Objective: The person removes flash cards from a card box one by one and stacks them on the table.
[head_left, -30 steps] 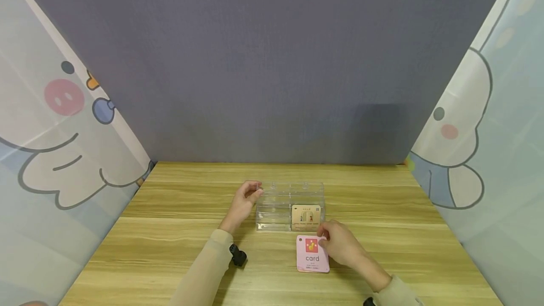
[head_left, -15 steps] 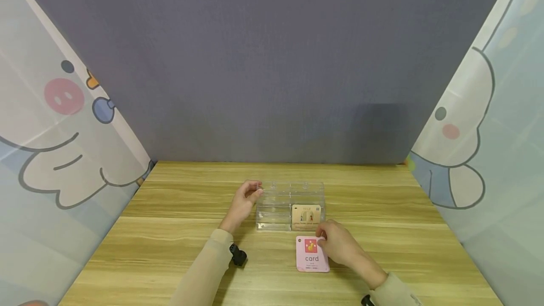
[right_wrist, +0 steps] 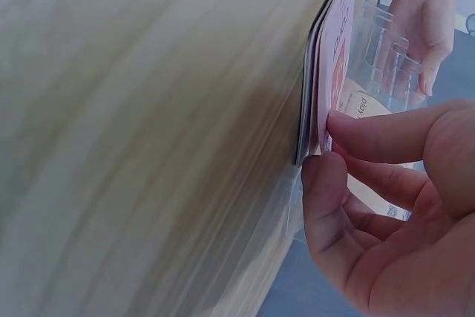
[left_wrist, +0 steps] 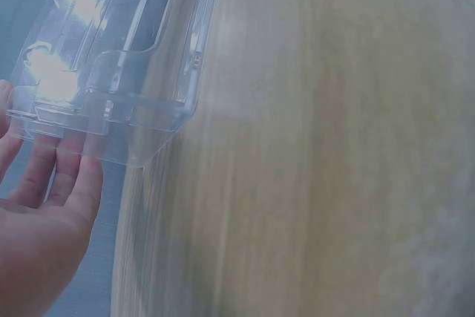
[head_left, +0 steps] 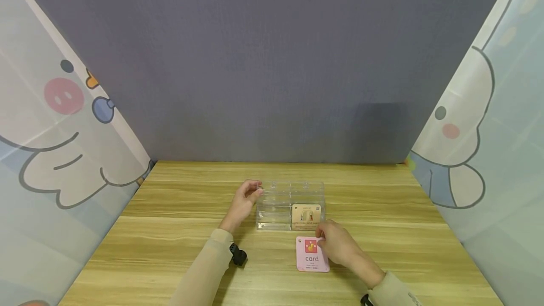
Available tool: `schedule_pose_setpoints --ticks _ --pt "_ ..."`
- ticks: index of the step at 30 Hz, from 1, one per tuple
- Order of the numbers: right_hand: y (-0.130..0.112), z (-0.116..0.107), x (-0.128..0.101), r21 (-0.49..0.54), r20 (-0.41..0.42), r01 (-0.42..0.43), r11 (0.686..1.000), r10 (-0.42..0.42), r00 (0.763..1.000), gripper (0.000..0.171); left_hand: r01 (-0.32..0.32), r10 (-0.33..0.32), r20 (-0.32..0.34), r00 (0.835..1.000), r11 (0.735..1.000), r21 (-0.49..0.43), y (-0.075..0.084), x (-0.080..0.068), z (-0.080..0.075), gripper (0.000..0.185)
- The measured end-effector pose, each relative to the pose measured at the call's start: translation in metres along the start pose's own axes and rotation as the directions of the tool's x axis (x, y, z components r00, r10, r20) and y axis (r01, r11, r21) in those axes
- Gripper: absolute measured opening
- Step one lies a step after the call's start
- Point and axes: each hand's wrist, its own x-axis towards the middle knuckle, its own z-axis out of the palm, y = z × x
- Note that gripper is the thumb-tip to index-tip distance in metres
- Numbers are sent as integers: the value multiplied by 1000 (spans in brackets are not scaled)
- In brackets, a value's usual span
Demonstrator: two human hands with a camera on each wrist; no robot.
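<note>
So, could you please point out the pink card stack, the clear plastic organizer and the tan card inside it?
pink card stack (head_left: pixel 311 259), head view, on its printed word.
clear plastic organizer (head_left: pixel 273 215), head view, front left compartment.
tan card (head_left: pixel 305 215), head view, its middle.

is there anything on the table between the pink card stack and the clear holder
Nothing visible. Only a narrow strip of bare table separates the pink card stack from the clear holder. The right hand pinches the stack's top corner; the left hand touches the holder's left end.

left hand (head_left: pixel 243 200) flat, right hand (head_left: pixel 335 243) pinching
</note>
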Motion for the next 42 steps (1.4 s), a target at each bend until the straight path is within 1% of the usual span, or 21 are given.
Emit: schedule_pose_setpoints --ticks 4,11,16,20,23,28,35,42 --pt "1 1 1 -32 -5 0 999 0 1000 16 0 0 7 1000 1000 -1 0 0 0 35" --pt "-1 -1 3 -46 -28 7 999 -8 1000 20 3 -3 9 1000 1000 2 2 0 -1 36" --pt "-3 -3 4 -57 -43 8 998 -11 999 18 -10 10 7 1000 1000 4 0 0 0 35" --pt "-4 -5 3 -43 -51 11 999 -13 999 17 -8 8 9 1000 1000 2 0 0 0 36" --pt "-4 -6 3 -29 -58 13 999 -15 998 19 6 -6 16 1000 1000 1 0 0 0 37" --pt "-5 -7 4 -31 -87 23 999 -26 996 19 18 -18 19 1000 1000 -3 0 0 0 37" --pt "-6 -8 6 -13 -124 30 999 -31 992 15 14 -14 15 1000 1000 -15 0 2 0 36" --pt "-6 -11 9 -29 -160 55 998 -59 985 15 10 -10 7 1000 1000 -9 0 0 0 35"
